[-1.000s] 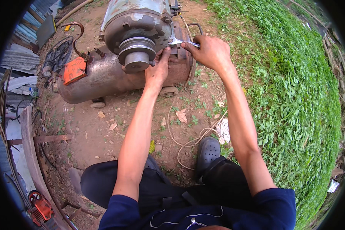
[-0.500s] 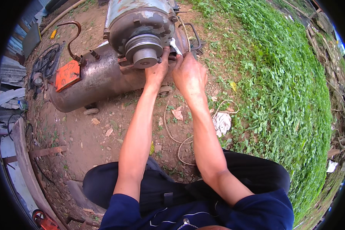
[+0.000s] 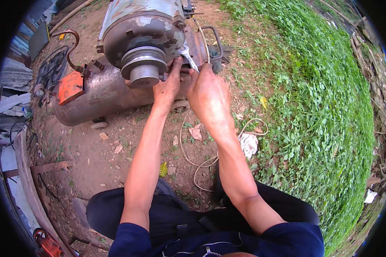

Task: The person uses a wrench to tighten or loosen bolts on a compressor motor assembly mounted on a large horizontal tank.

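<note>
A weathered electric motor (image 3: 148, 34) with a stepped metal pulley (image 3: 144, 64) sits on top of a rusty cylindrical air tank (image 3: 111, 94). Under the motor's right side, my left hand (image 3: 167, 85) reaches in beside the pulley; its fingertips are partly hidden at the motor base, so what they touch cannot be made out. My right hand (image 3: 210, 92) is closed around a silver wrench (image 3: 189, 58), whose open jaw points up against the motor's lower edge. Behind that hand, a pale cable (image 3: 201, 34) runs down from the motor.
An orange metal plate (image 3: 70, 88) and a bent copper pipe (image 3: 76, 47) stand on the tank's left end. A tubular handle (image 3: 218, 40) rises at its right. Cord (image 3: 197, 171) and a crumpled white wrapper (image 3: 248, 144) lie on the dirt. Green plants (image 3: 313, 107) cover the right side.
The view has shifted, so the motor appears farther left and slightly lower. More of the wrench shows beyond my right hand. Both hands stay at the motor's base.
</note>
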Tool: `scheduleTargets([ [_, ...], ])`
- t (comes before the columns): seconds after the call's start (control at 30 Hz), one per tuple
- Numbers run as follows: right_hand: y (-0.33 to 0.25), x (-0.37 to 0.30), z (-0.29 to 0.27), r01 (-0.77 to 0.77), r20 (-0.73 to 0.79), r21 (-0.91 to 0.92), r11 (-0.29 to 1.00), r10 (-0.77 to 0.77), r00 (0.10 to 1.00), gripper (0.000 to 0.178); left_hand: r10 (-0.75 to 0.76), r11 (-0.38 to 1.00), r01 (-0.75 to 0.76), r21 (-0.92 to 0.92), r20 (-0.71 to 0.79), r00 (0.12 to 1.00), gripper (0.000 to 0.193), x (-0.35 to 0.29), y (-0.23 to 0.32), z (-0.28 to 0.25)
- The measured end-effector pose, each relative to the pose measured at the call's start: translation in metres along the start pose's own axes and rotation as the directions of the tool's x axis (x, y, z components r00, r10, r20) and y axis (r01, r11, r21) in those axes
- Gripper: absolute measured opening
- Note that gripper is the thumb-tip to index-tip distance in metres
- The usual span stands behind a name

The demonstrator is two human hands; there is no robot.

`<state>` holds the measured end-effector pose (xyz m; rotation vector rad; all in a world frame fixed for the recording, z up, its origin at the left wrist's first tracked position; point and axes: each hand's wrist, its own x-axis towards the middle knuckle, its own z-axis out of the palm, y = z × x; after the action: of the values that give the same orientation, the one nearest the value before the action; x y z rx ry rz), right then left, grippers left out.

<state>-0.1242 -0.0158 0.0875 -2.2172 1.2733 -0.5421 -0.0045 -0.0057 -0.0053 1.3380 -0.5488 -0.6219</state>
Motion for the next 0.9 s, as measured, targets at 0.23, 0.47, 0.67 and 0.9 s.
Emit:
scheduleTargets([
  [0.23,0.006,0.014,-0.024,0.081,0.089,0.086,0.993,-0.088,0.992,0.027,-0.012,1.000,0.012,-0.002,0.034,0.999,0.025,-0.010,0.016,0.004],
  [0.47,0.015,0.009,-0.010,-0.069,0.065,0.354,0.933,0.048,0.997,0.031,-0.005,0.997,0.000,0.083,0.060,0.998,0.028,-0.009,0.021,0.002],
  [0.67,0.035,0.008,0.007,-0.175,0.162,0.575,0.799,0.098,0.982,0.033,0.004,1.000,-0.004,0.016,-0.004,1.000,0.028,-0.011,0.022,0.010],
  [0.9,0.024,-0.005,0.020,-0.218,0.146,0.812,0.541,0.174,0.974,0.027,0.003,1.000,-0.003,0.001,0.007,1.000,0.028,-0.008,0.018,0.007],
])
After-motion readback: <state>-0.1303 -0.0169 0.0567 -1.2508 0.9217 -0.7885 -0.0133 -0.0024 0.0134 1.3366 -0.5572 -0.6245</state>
